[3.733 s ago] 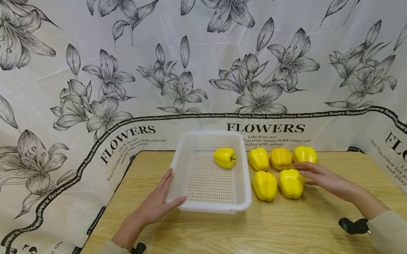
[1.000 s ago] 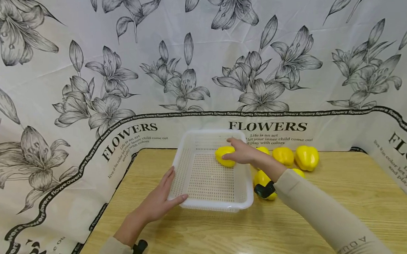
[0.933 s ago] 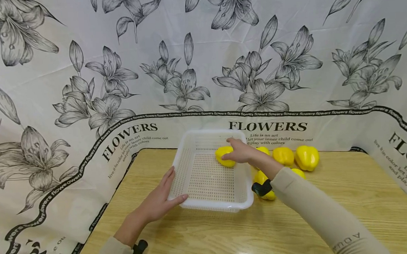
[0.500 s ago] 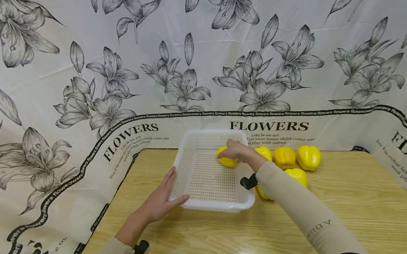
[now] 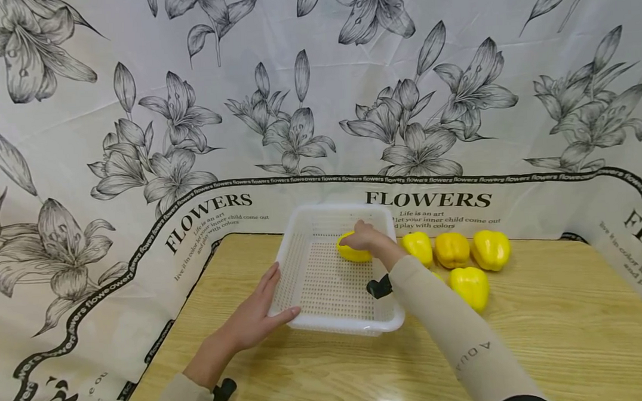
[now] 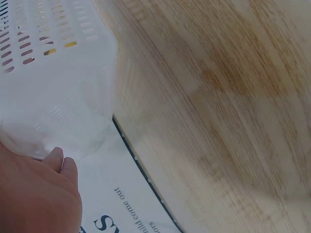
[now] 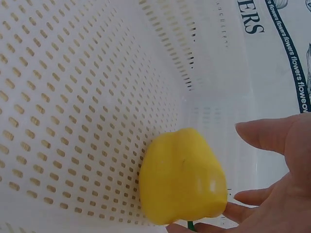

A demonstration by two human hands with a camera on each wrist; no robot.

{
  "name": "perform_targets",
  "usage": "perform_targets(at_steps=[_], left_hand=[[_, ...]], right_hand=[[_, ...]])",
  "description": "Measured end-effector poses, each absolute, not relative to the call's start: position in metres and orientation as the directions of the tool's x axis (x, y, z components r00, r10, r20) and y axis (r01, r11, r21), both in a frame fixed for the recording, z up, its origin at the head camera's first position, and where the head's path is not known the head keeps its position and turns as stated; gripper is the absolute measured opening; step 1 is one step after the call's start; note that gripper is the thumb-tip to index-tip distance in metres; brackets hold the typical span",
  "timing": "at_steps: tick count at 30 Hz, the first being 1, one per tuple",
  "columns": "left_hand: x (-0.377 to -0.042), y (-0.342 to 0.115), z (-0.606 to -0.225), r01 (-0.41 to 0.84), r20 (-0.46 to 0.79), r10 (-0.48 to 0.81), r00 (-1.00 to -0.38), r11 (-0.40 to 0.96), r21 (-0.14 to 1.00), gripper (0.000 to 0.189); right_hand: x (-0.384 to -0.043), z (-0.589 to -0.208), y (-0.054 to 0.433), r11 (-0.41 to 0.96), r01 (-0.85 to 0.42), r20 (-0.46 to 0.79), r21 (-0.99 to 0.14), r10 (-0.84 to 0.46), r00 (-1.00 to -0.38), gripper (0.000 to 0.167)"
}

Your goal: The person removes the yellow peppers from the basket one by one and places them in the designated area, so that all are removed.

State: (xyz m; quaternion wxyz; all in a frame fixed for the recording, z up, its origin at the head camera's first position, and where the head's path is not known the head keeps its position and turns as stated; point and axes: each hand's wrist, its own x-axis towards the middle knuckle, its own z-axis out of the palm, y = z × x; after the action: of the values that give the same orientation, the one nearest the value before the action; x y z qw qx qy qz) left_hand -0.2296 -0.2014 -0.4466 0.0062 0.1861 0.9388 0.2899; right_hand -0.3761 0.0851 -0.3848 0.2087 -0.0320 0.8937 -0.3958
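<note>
A white plastic basket [image 5: 337, 326] with slotted walls and floor stands on the wooden table. My left hand [image 5: 253, 317] grips its left front corner, thumb over the front rim and fingers along the left side. In the left wrist view, fingers [image 6: 57, 158] bend at the basket's edge. Inside the basket, towards the back right, a yellow bell pepper [image 7: 182, 177] lies on its side, its green stem [image 7: 191, 225] partly showing. My right hand [image 5: 362, 237] reaches over it. Its thumb stands apart from the pepper, while the lower fingertips lie right at the stem end.
Right of the basket sit several more yellow bell peppers [image 5: 492, 250], one mostly hidden by the right sleeve [image 5: 438, 306]. A flower-printed cloth [image 5: 318, 129] hangs behind the wooden table [image 5: 318, 374]. A dark wrist mount [image 5: 380, 287] overlaps the basket's right side.
My right hand has gone from the peppers on the table into the basket, then shifted slightly left with the pepper there nudged left. My left hand has stayed on the basket.
</note>
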Motion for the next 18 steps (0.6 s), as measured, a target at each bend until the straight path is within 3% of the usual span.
perform_targets(at_steps=[13, 18], left_hand=[[-0.23, -0.201, -0.448, 0.356, 0.105, 0.36, -0.927, 0.76, 0.543, 0.106], [-0.23, -0.202, -0.448, 0.352, 0.104, 0.354, -0.929, 0.765, 0.539, 0.106]], right_hand=[[-0.39, -0.408, 0.073, 0.57, 0.116, -0.195, -0.813, -0.079, -0.978, 0.062], [-0.393, -0.411, 0.07, 0.566, 0.089, -0.166, -0.82, -0.087, -0.982, 0.062]])
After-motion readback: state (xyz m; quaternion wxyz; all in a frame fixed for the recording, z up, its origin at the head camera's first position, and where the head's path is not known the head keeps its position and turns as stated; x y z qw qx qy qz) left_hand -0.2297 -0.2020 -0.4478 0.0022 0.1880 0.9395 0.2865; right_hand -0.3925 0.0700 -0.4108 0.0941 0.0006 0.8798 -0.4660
